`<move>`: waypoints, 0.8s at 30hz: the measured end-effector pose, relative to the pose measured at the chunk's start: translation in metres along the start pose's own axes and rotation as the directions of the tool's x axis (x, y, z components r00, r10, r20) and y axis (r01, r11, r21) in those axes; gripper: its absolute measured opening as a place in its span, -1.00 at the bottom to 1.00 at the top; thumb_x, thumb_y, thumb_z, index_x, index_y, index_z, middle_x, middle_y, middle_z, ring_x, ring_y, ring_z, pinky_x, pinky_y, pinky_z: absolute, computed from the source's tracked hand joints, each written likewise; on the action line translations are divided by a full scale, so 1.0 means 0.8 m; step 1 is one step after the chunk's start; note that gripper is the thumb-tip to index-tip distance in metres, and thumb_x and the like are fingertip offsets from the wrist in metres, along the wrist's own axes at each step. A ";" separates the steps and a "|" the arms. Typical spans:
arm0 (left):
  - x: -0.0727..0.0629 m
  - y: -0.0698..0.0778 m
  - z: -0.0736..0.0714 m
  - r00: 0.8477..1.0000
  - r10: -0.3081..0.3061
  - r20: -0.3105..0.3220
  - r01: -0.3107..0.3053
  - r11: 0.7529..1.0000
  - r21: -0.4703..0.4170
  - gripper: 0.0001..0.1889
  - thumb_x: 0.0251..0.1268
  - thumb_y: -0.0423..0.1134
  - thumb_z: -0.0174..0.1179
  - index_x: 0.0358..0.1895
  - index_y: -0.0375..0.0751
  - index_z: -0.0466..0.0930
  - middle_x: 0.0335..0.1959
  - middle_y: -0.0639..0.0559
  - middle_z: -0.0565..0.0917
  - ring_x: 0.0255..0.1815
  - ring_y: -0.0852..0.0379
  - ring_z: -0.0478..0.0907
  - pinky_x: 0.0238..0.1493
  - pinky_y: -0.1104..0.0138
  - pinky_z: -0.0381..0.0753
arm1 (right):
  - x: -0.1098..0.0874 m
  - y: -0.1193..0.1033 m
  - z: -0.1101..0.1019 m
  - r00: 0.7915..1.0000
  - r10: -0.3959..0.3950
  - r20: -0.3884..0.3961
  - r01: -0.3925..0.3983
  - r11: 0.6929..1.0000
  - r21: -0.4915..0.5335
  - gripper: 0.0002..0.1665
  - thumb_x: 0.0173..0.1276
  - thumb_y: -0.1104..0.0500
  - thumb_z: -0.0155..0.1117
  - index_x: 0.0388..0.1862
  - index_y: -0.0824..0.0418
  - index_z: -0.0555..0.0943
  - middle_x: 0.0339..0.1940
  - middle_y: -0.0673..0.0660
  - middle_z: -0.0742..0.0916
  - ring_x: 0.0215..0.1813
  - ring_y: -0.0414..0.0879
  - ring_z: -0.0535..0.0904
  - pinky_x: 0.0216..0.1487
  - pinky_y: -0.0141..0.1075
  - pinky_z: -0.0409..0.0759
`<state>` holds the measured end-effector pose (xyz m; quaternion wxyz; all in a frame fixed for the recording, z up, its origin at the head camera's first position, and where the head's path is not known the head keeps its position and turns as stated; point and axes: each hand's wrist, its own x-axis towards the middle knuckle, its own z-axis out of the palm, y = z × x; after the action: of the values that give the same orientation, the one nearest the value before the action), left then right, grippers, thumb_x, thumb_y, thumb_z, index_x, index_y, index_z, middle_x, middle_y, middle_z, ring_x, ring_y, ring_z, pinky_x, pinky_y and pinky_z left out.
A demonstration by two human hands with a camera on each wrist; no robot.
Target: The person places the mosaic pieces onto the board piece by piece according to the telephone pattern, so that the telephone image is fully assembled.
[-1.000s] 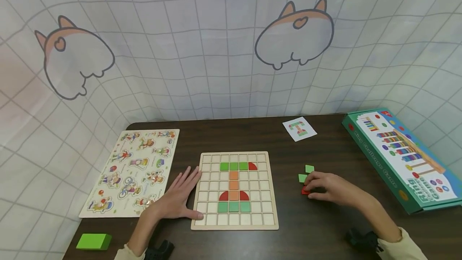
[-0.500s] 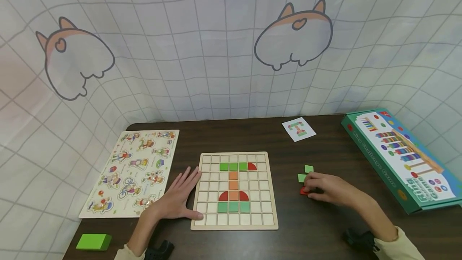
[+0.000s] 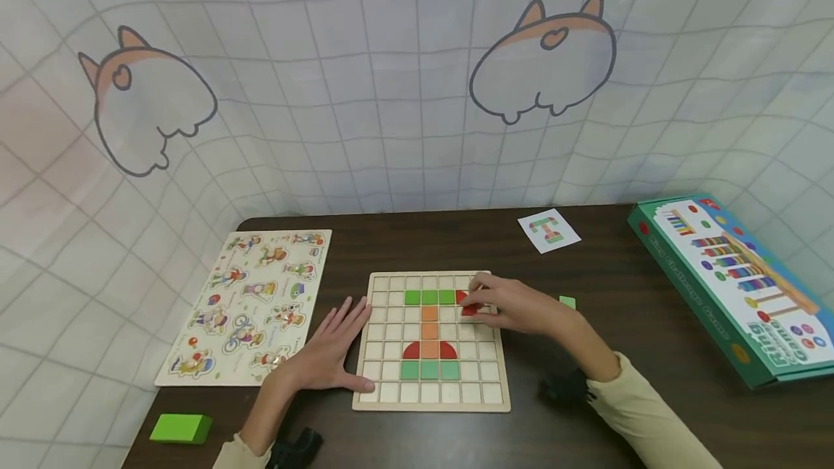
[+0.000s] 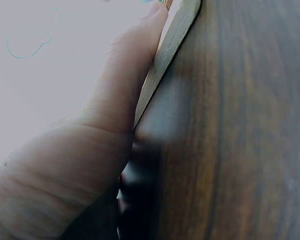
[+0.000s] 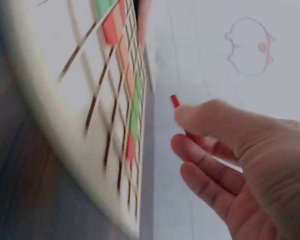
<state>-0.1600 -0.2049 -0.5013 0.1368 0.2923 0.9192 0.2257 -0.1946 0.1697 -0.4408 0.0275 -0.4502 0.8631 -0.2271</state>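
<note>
In the head view my right hand (image 3: 515, 304) is over the upper right of a wooden grid board (image 3: 430, 407). Thumb and fingertips pinch a small red tile (image 5: 174, 100), seen edge-on in the right wrist view; the fingers hide most of it. Just beside it on the board lies a red quarter-round tile (image 3: 460, 297), at the end of a row of green tiles (image 3: 429, 297). Below run orange squares (image 3: 429, 331), red quarter-rounds (image 3: 447, 350) and blue-green squares (image 3: 430, 370). My left hand (image 3: 332, 349) lies spread along the board's left edge, thumb on its lower corner.
A green tile (image 3: 567, 302) shows past the right forearm. Behind it lies a pattern card (image 3: 549, 230). A green game box (image 3: 749, 288) stands at right, a picture puzzle board (image 3: 260, 288) at left, with a green block (image 3: 181, 428) in front. A tiled-pattern curtain (image 3: 404, 93) hangs behind.
My right hand has picked up the red tile from the table and carried it left over the board. The left hand has stayed at the board's edge.
</note>
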 end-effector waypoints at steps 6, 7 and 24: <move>0.001 0.001 -0.004 1.000 -0.011 0.000 0.011 1.000 0.005 0.30 -0.11 0.43 0.32 0.59 -0.11 -0.23 0.63 -0.09 -0.20 0.63 -0.20 -0.34 0.52 -0.17 -0.21 | 0.077 -0.003 0.022 1.000 -0.005 0.004 0.005 0.992 0.127 -0.71 0.34 0.26 0.28 0.03 0.26 0.66 -0.04 0.14 0.56 -0.12 -0.07 0.62 -0.09 -0.31 0.65; 0.001 0.001 -0.004 1.000 -0.013 0.003 0.013 1.000 0.007 0.30 -0.10 0.43 0.32 0.59 -0.11 -0.24 0.63 -0.09 -0.20 0.63 -0.20 -0.34 0.52 -0.18 -0.21 | 0.087 -0.003 0.027 1.000 -0.003 -0.010 0.004 0.988 0.153 -0.72 0.34 0.27 0.28 0.02 0.26 0.66 -0.04 0.14 0.57 -0.12 -0.07 0.63 -0.06 -0.29 0.66; 0.001 0.001 -0.001 1.000 -0.011 0.012 0.012 1.000 -0.004 0.28 -0.08 0.42 0.31 0.59 -0.11 -0.25 0.63 -0.08 -0.22 0.63 -0.19 -0.35 0.52 -0.16 -0.23 | 0.155 -0.017 0.080 0.993 0.117 -0.027 -0.112 0.983 0.142 -0.91 0.35 0.23 0.29 -0.23 0.16 0.71 -0.19 0.05 0.76 -0.18 -0.13 0.64 -0.07 -0.34 0.60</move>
<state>-0.1605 -0.2042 -0.5003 0.1445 0.2881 0.9195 0.2250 -0.2417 0.0413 -0.4730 0.0570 -0.3927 0.8698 -0.2933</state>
